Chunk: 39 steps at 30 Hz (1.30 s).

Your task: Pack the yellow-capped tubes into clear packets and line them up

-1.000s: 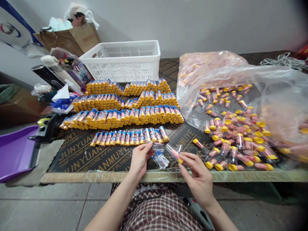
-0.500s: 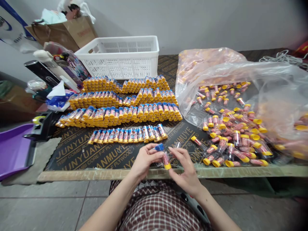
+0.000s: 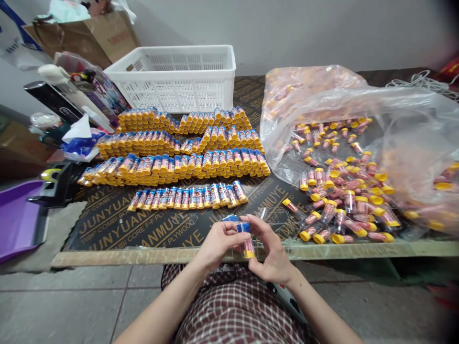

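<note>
Close to the table's front edge, both my hands are at one small clear tube (image 3: pixel 247 243) with a yellow cap, pink contents and a blue band at its upper end. My left hand (image 3: pixel 218 242) pinches its upper side between thumb and fingers. Another blue piece (image 3: pixel 230 218) sticks out behind the left fingers; its kind is partly hidden. My right hand (image 3: pixel 270 251) curls round the other side, thumb at the yellow cap and fingertips near the blue end. Just beyond lies a row of blue-labelled tubes (image 3: pixel 186 198). A loose tube (image 3: pixel 292 206) without blue lies right of my hands.
Stacked rows of labelled tubes (image 3: pixel 179 165) stand further back, before a white plastic basket (image 3: pixel 172 88). At right, many unlabelled tubes (image 3: pixel 349 203) spill from a clear plastic bag (image 3: pixel 283 102). A purple dustpan (image 3: pixel 17 215) and bottles (image 3: pixel 53 102) are at left.
My right hand has closed in on the tube, its fingers now touching both ends. The blue band now shows over the tube's upper end. The view has shifted slightly.
</note>
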Each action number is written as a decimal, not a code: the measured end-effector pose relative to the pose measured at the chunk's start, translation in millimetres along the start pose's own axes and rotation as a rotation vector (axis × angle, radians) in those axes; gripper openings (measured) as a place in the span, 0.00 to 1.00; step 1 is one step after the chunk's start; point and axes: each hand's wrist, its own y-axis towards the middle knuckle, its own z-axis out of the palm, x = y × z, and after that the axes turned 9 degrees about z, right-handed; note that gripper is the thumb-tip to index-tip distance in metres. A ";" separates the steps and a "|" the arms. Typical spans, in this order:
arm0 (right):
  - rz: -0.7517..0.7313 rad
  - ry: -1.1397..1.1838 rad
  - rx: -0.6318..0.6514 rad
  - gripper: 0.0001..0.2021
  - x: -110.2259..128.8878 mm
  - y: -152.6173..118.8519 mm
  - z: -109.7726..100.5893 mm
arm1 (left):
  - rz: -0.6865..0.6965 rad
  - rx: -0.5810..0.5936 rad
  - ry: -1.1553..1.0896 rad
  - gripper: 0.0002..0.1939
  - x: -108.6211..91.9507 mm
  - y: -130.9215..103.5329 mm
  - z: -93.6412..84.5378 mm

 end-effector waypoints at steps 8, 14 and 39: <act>0.070 -0.232 -0.087 0.42 -2.7 8.8 -30.3 | 0.216 -0.201 0.234 0.19 -29.5 17.0 -27.1; 0.141 -0.424 -0.433 0.28 -26.7 12.8 -69.1 | 0.474 -0.545 0.851 0.23 -58.9 59.7 -78.6; 0.300 -0.631 -0.399 0.27 -36.1 21.8 -86.9 | 0.422 -0.272 1.307 0.07 14.2 23.4 -39.4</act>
